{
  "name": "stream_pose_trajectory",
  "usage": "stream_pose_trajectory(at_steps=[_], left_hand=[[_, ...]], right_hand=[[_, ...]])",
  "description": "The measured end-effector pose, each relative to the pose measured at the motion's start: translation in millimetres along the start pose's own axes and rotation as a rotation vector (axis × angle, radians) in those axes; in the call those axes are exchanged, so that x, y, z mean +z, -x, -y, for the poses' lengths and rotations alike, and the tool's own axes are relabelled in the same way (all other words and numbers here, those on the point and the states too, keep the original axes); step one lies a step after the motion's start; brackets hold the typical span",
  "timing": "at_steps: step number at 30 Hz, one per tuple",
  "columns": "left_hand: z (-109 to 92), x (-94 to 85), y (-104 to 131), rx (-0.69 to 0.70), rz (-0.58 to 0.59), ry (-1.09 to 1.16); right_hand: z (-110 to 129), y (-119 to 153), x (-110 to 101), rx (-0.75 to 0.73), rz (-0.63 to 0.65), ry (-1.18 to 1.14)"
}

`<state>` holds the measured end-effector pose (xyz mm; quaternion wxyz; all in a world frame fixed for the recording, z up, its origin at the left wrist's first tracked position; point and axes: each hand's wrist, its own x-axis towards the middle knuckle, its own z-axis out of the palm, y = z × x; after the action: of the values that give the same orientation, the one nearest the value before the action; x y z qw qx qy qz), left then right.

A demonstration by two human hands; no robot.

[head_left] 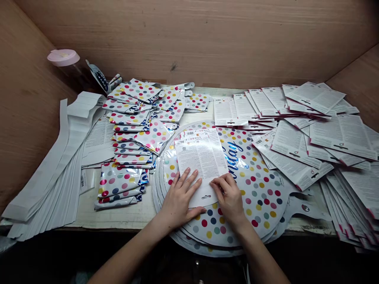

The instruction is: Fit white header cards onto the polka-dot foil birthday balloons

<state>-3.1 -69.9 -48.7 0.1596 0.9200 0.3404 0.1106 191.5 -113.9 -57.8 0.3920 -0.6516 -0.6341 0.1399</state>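
Observation:
A white printed card (201, 157) with a hanging slot at its near end lies on a stack of round foil balloons (260, 197) with coloured dots and blue lettering. My left hand (182, 195) rests flat on the card's left side, fingers spread. At the card's near right edge is my right hand (227, 195), its thumb and index finger pinched together; what they grip, if anything, is too small to make out. More card edges show just beyond the top card's far left corner.
Folded dotted balloons (127, 181) are piled left of the stack. Long white paper strips (59, 177) hang over the left front edge. Many printed cards (340, 134) spread across the right. A pink-lidded bottle (63, 57) stands back left. Wooden panels (189, 39) enclose the table.

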Motion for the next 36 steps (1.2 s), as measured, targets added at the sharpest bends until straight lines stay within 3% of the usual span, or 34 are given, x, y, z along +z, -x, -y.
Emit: stream_pose_trajectory(at_steps=[6, 15, 26, 29, 34, 36], left_hand=[[0.7, 1.1, 0.0, 0.005, 0.001, -0.020], [1.4, 1.5, 1.4, 0.006, 0.000, -0.027], [-0.7, 2.5, 0.5, 0.005, -0.017, -0.008], [0.4, 2.3, 0.1, 0.011, -0.029, -0.010], [3.9, 2.6, 2.9, 0.102, -0.090, -0.027], [4.4, 3.7, 5.7, 0.194, -0.165, -0.046]], right_hand=[[-0.7, 2.7, 7.2, -0.045, 0.019, 0.119], [-2.1, 5.4, -0.9, -0.092, 0.025, 0.120], [-4.1, 0.8, 11.1, -0.109, 0.068, 0.276], [4.1, 15.5, -5.0, -0.172, 0.161, 0.254], [12.7, 43.8, -55.4, -0.272, 0.617, 0.204], [11.9, 42.5, -64.9, -0.236, 0.674, 0.167]])
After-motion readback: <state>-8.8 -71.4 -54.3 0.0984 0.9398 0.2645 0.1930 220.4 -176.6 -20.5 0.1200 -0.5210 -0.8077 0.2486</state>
